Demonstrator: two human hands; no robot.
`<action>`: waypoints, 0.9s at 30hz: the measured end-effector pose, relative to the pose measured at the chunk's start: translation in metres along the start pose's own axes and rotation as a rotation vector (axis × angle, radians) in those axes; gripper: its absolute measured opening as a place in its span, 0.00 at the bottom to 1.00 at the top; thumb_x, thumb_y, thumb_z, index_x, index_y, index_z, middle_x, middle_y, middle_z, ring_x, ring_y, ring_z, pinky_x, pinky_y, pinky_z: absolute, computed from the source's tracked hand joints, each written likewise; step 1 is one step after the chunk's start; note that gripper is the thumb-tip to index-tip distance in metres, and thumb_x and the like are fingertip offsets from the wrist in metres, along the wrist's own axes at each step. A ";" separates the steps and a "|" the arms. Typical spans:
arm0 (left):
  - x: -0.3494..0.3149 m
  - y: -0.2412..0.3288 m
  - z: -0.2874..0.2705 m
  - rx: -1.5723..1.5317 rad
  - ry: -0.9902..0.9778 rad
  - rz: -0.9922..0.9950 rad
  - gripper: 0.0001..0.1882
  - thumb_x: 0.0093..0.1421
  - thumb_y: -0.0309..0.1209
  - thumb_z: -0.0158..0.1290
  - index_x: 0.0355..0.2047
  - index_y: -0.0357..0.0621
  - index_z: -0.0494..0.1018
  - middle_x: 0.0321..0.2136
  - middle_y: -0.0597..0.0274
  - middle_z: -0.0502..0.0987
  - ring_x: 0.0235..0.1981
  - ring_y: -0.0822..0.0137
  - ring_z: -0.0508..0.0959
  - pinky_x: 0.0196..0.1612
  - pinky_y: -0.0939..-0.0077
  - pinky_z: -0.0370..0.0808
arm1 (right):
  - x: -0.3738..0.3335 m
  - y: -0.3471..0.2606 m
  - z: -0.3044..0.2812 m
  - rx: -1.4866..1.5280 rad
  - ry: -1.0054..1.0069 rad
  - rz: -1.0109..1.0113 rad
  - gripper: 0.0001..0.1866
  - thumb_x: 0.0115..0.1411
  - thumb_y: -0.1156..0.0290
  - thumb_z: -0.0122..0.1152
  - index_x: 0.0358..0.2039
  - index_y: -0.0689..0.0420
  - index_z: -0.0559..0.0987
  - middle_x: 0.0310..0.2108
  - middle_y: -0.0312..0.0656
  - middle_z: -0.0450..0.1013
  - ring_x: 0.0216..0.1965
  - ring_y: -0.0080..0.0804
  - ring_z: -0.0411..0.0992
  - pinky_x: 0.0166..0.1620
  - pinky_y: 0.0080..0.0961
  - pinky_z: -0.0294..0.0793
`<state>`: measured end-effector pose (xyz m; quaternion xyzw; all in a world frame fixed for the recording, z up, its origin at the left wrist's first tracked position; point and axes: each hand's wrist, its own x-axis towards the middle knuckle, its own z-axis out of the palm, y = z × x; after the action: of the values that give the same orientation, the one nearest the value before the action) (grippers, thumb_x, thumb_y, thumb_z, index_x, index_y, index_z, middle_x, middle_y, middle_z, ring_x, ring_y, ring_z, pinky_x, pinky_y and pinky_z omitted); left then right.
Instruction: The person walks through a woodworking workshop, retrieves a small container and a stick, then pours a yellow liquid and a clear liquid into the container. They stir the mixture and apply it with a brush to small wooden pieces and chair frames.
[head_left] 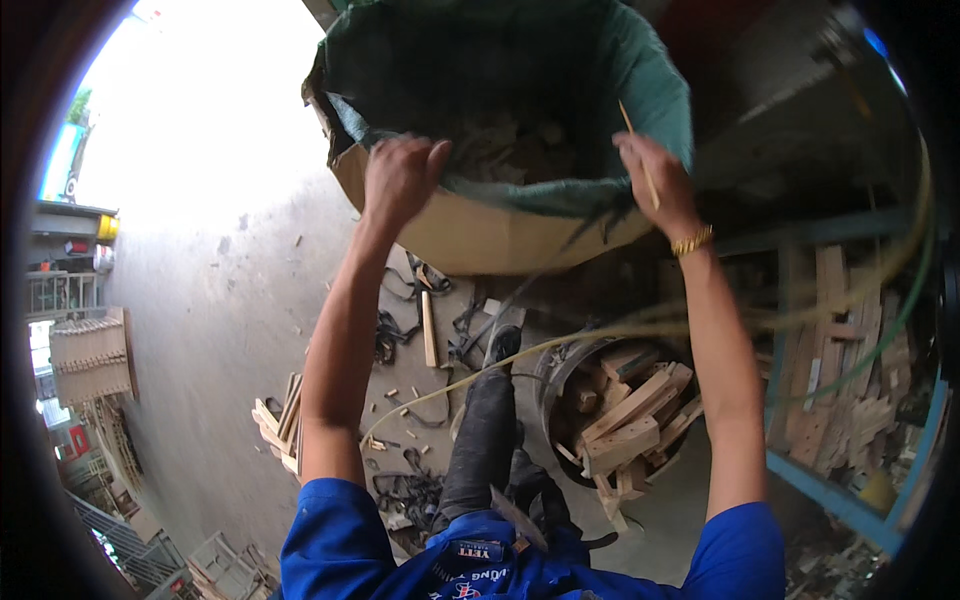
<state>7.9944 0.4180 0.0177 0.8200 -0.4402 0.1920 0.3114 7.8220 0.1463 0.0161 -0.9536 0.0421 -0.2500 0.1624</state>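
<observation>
Left hand (403,178) grips the green sheet rim (535,197) of a large tan container (520,240). Right hand (657,180) grips it too, holding a thin yellowish stick (627,118).

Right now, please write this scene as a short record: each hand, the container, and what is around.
Left hand: closed over the near rim of the green liner
Right hand: thin stick between its fingers, at the liner's right side
Container: large tan body, liner inside, dim scraps at the bottom
Bucket: round, filled with wood offcuts, right of the person's legs
Floor: scattered wooden pieces, black straps
Far right: blue frame, planks
</observation>
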 end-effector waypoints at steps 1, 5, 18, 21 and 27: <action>-0.008 -0.011 0.015 0.080 -0.114 -0.022 0.12 0.57 0.31 0.49 0.18 0.42 0.72 0.20 0.57 0.73 0.26 0.55 0.74 0.37 0.64 0.66 | -0.003 0.006 0.014 -0.129 -0.148 0.045 0.09 0.60 0.70 0.49 0.36 0.59 0.75 0.31 0.43 0.75 0.31 0.43 0.73 0.33 0.34 0.70; -0.027 -0.011 0.022 -0.063 -0.077 -0.039 0.12 0.53 0.28 0.47 0.13 0.43 0.65 0.15 0.59 0.63 0.20 0.59 0.66 0.34 0.66 0.60 | -0.009 0.001 0.016 -0.147 -0.100 0.118 0.07 0.58 0.70 0.50 0.30 0.56 0.75 0.28 0.39 0.75 0.28 0.38 0.72 0.30 0.30 0.63; 0.086 -0.047 0.042 0.013 -1.268 -0.182 0.15 0.52 0.39 0.50 0.20 0.41 0.77 0.20 0.49 0.77 0.26 0.51 0.78 0.30 0.60 0.76 | 0.064 0.065 -0.020 -0.097 -0.168 0.063 0.07 0.55 0.72 0.56 0.35 0.57 0.76 0.39 0.40 0.75 0.44 0.38 0.72 0.40 0.32 0.67; 0.146 -0.094 0.152 0.117 -1.400 0.317 0.11 0.49 0.34 0.48 0.26 0.43 0.78 0.29 0.50 0.78 0.34 0.54 0.79 0.36 0.63 0.77 | 0.111 0.123 -0.015 -0.326 -0.090 0.014 0.11 0.54 0.72 0.59 0.39 0.55 0.75 0.50 0.40 0.71 0.56 0.39 0.64 0.46 0.38 0.66; 0.149 -0.170 0.396 0.080 -1.052 -0.322 0.23 0.51 0.37 0.52 0.48 0.45 0.71 0.46 0.52 0.73 0.46 0.52 0.74 0.49 0.61 0.71 | 0.140 0.178 0.021 -0.283 -0.285 0.080 0.09 0.54 0.75 0.57 0.37 0.55 0.72 0.52 0.38 0.69 0.62 0.49 0.53 0.54 0.44 0.67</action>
<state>8.2339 0.1304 -0.2421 0.8735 -0.3979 -0.2772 0.0434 7.9542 -0.0385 0.0044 -0.9902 0.0913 -0.0976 0.0408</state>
